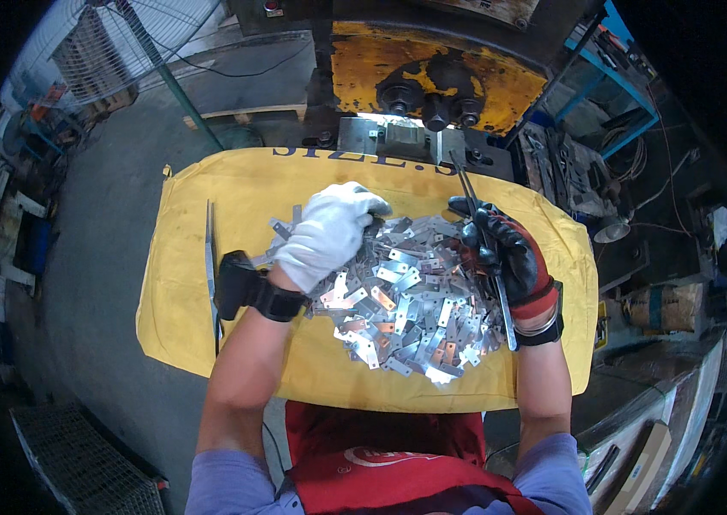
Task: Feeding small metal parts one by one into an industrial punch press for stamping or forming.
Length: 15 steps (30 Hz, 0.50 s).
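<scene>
A loose heap of small flat metal plates (pixel 411 296), many with holes, lies on a yellow sheet (pixel 183 318). My left hand (pixel 338 227), in a white glove, rests at the heap's far left part. Its fingers are curled inward at the plates, and what they hold is hidden. At the heap's right side is my right hand (pixel 505 253), in a black and red glove, closed around long metal tweezers (pixel 502 300). The tweezer tips point away from me, raised above the sheet. Another slim metal tool (pixel 210 257), resembling tweezers, lies left of my left wrist.
Just beyond the sheet stands a machine with a worn yellow block (pixel 432 73) and a metal die (pixel 402 136) below it. A wire-guarded fan (pixel 115 43) is at far left. A wire basket (pixel 84 459) sits lower left; a blue rack (pixel 612 81) stands far right.
</scene>
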Each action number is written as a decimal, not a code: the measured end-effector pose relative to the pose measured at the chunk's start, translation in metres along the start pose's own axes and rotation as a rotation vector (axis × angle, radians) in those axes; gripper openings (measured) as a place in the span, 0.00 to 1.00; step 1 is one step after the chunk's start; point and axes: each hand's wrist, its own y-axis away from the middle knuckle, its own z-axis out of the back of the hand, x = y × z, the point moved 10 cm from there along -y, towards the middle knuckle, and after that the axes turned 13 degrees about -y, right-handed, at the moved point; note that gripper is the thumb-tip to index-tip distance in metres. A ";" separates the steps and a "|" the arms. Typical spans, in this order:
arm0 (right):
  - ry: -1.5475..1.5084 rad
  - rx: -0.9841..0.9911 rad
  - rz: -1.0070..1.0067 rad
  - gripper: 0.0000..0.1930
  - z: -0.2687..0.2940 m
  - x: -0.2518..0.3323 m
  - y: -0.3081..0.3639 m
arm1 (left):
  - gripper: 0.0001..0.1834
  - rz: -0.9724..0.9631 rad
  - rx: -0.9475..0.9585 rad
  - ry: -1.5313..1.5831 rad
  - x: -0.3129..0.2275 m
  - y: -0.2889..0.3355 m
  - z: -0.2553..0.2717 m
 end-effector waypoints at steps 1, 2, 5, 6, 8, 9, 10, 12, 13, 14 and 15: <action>-0.012 0.009 -0.003 0.19 -0.001 0.000 0.000 | 0.11 -0.001 0.003 0.000 0.006 0.002 0.001; -0.016 0.007 -0.005 0.19 0.000 -0.001 -0.001 | 0.13 -0.010 0.021 0.084 0.011 0.003 0.003; 0.003 0.021 -0.005 0.19 0.001 -0.002 -0.002 | 0.17 -0.029 0.047 0.149 0.011 0.002 0.003; 0.008 0.017 -0.008 0.19 0.002 -0.003 -0.002 | 0.17 -0.022 0.041 0.135 0.012 0.002 0.004; 0.010 0.015 -0.012 0.19 0.003 -0.002 -0.002 | 0.16 -0.016 0.036 0.117 0.012 0.002 0.005; -0.021 0.019 -0.025 0.19 0.002 -0.003 -0.002 | 0.16 -0.034 0.027 0.005 0.010 0.001 0.007; -0.053 0.022 -0.037 0.19 0.002 -0.003 -0.001 | 0.16 -0.051 0.018 -0.107 0.007 0.000 0.010; -0.032 0.013 -0.038 0.19 0.001 -0.002 0.000 | 0.15 -0.088 0.009 -0.164 -0.003 -0.001 0.014; -0.008 0.003 -0.038 0.19 0.001 0.000 0.000 | 0.15 -0.126 -0.002 -0.219 -0.011 -0.003 0.017; -0.013 0.006 -0.039 0.19 0.000 0.000 0.001 | 0.15 -0.125 0.001 -0.225 -0.015 -0.005 0.020; 0.000 -0.002 -0.043 0.19 0.000 0.000 0.001 | 0.13 -0.118 0.034 -0.252 -0.018 -0.007 0.018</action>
